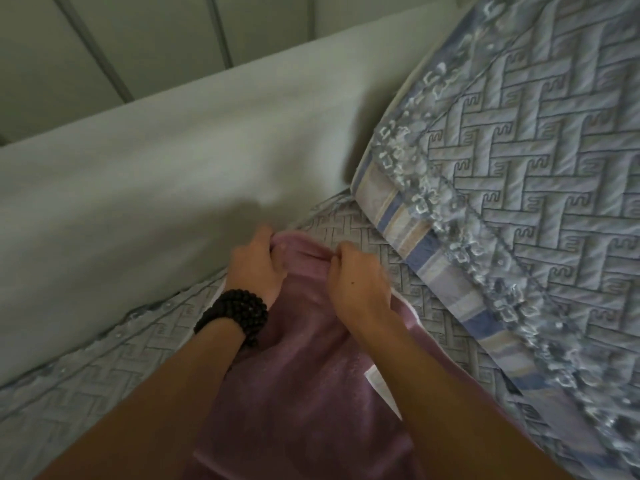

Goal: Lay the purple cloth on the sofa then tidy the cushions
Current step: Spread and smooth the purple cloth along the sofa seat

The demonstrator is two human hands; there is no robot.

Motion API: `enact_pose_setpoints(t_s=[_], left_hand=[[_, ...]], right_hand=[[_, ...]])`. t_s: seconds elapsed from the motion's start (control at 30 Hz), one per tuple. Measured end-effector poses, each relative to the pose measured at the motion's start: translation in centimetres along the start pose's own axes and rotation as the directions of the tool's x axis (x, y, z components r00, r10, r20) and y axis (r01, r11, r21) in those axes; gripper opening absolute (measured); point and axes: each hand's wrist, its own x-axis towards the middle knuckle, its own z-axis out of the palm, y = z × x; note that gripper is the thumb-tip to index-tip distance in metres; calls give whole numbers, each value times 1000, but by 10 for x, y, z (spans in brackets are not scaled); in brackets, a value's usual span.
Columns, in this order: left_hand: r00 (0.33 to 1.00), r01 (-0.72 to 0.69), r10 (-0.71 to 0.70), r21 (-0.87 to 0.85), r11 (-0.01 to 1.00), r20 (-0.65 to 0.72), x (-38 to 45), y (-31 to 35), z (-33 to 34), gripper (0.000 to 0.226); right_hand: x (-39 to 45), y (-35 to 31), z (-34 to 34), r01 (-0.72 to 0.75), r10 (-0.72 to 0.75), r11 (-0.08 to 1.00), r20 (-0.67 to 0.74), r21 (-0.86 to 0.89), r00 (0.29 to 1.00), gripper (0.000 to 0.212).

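Observation:
The purple cloth (304,368) lies bunched between my forearms on the sofa seat (114,368), which has a pale quilted cover. My left hand (254,268), with a black bead bracelet on the wrist, grips the cloth's far edge near the sofa's back. My right hand (356,275) pinches the same edge a little to the right. A large quilted blue cushion (526,161) with a lace border leans tilted at the right, with its lower edge on the seat.
The sofa's plain pale backrest (166,168) runs across the left and middle. Behind it stands a light wall with vertical panel lines (114,39). A white label (375,377) sticks out from the cloth's right side.

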Motion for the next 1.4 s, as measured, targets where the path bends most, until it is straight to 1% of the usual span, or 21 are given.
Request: enact_pose_setpoints(t_s=[0.07,0.13,0.17,0.23,0.27,0.33,0.37,0.43,0.47,0.53,0.6,0.7,0.8,0.87,0.97,1.03,1.07,1.13,1.17,1.27,1.4], left_hand=[[989,-99,102,29,995,-105,17,14,0,11],[975,-198,202,57,979,-93,32,23,3,11],[969,-236,239,68,969,-54,38,24,8,12],[966,-255,251,75,964,68,44,16,17,20],[954,-265,255,45,963,156,45,9,21,31],[901,-283,288,-65,957,326,45,-4,27,57],[875,-307,304,-52,950,376,45,-11,30,63],[853,-402,328,110,909,405,48,-24,37,59],[850,-443,342,192,876,401,49,-29,40,57],[836,-497,377,261,827,398,53,-36,41,53],[825,-527,416,250,812,383,53,-39,39,52],[821,-526,461,130,841,338,49,-34,36,47],[797,-531,469,70,845,381,45,-28,33,45],[780,-547,474,77,834,409,45,-28,30,45],[819,-549,478,189,814,319,50,-25,33,48],[831,-535,479,173,827,282,54,-19,40,60],[835,-510,461,105,854,300,57,-17,43,66],[859,-402,388,-29,915,335,61,-16,46,73],[878,-343,341,-55,938,336,64,-17,44,74],[887,-264,254,-30,964,386,80,-16,46,72],[887,-253,199,78,964,417,107,-2,62,53]], right_hand=[[14,-3,-7,40,-34,996,-81,81,996,19],[30,-1,-10,47,-24,987,-144,156,989,17],[37,4,-9,48,-17,982,-164,183,986,17],[45,15,0,66,-35,982,-169,178,985,17],[44,20,7,74,-48,985,-165,157,985,17],[42,26,23,90,-65,986,-170,143,983,20],[41,27,32,93,-72,988,-163,122,984,27],[41,28,49,113,-115,993,-111,-27,987,49],[42,30,54,130,-139,986,-76,-106,987,54],[47,32,62,140,-150,973,-41,-186,988,56],[48,36,65,132,-141,967,-28,-218,990,58],[48,33,64,123,-131,963,-17,-241,991,59],[42,35,62,99,-107,958,-14,-269,994,61],[33,38,61,65,-72,961,-17,-271,997,63],[26,36,60,45,-50,962,-12,-269,999,65],[26,35,59,51,-56,963,-12,-265,998,65],[27,34,59,57,-64,964,-18,-261,998,64],[26,36,58,64,-74,966,-33,-250,997,64],[24,36,59,66,-78,967,-43,-245,996,63],[22,37,61,49,-73,974,-100,-220,992,62],[23,35,66,42,-72,976,-133,-216,989,61]])
